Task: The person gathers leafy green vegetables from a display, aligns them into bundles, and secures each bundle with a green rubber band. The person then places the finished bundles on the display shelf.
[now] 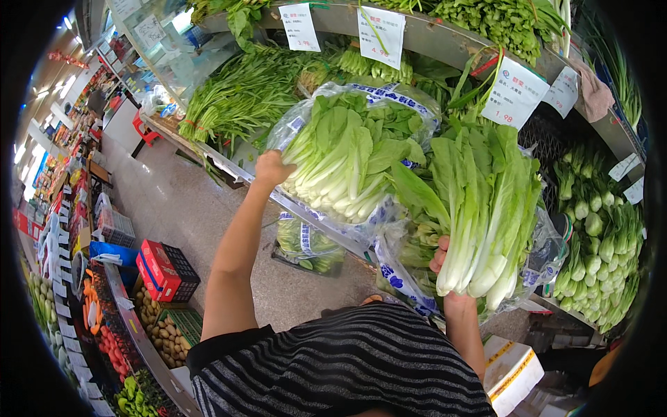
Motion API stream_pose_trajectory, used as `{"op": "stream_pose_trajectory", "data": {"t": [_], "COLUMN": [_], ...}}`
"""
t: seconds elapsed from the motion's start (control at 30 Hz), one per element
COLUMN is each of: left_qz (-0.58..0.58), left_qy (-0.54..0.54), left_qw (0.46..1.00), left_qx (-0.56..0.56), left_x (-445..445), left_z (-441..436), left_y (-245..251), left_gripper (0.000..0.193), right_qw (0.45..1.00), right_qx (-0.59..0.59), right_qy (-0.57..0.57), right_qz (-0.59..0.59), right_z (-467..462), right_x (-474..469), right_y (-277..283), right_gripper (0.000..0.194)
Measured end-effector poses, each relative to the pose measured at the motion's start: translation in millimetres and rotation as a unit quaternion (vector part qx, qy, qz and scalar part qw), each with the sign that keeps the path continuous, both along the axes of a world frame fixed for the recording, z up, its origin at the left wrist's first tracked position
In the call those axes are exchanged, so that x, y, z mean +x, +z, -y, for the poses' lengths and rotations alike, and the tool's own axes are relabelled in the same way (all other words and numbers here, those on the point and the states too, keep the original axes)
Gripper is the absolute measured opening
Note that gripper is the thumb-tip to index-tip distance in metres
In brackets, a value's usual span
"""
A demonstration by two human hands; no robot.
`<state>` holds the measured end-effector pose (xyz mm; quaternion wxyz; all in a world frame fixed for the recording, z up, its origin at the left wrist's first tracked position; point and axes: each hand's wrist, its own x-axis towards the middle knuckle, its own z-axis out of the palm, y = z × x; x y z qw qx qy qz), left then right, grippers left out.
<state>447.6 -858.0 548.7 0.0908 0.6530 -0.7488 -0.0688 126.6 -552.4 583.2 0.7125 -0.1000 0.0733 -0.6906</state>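
Note:
A bunch of long leafy greens (482,208) with thick white stems lies across my right hand (442,255), whose fingers curl round its left side. Most of that hand is hidden under the stems. Below the bunch is a crumpled clear plastic bag (396,260) with blue print and more greens inside. My left hand (273,168) is at the left edge of another open plastic bag (292,125), its fingers curled against the bag and stem ends. Whether it grips the plastic cannot be made out. A heap of similar greens (349,156) fills this bag, white stems towards me.
Bundled leafy stalks (239,99) lie at the display's back left. Bok choy (599,245) is stacked at right. Paper price tags (516,94) hang from the upper shelf edge (443,31). A bagged crate of greens (307,245) stands on the floor, a white foam box (510,372) lower right.

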Motion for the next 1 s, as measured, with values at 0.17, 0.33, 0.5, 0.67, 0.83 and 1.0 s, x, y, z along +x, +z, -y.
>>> {"op": "stream_pose_trajectory", "data": {"t": [0.17,0.33,0.5,0.67,0.83,1.0], "left_qz": [0.092,0.03,0.018,0.056,-0.051,-0.067], "left_qy": [-0.012,0.013,-0.077,-0.162,-0.231,-0.179], "left_qw": [0.996,0.999,0.997,0.985,0.967,0.966], "left_qx": [0.009,0.031,-0.017,-0.009,-0.098,-0.174], "left_x": [-18,-14,-30,-36,-24,-24], "left_z": [-1,8,-23,-52,-36,-33], "left_y": [9,13,9,-27,-45,-51], "left_gripper": [0.04,0.033,0.031,0.021,0.02,0.018], "right_qw": [0.999,0.999,0.997,1.0,0.995,0.996], "right_qx": [0.033,-0.03,-0.053,-0.001,0.073,0.085], "right_qy": [-0.025,0.02,0.027,-0.009,-0.061,-0.03], "right_qz": [-0.004,0.019,0.045,0.015,-0.028,-0.024], "right_z": [4,11,11,6,3,14], "right_x": [5,4,6,7,1,15], "right_y": [0,-12,-7,-14,-50,-27], "right_gripper": [0.041,0.046,0.046,0.05,0.056,0.052]}}
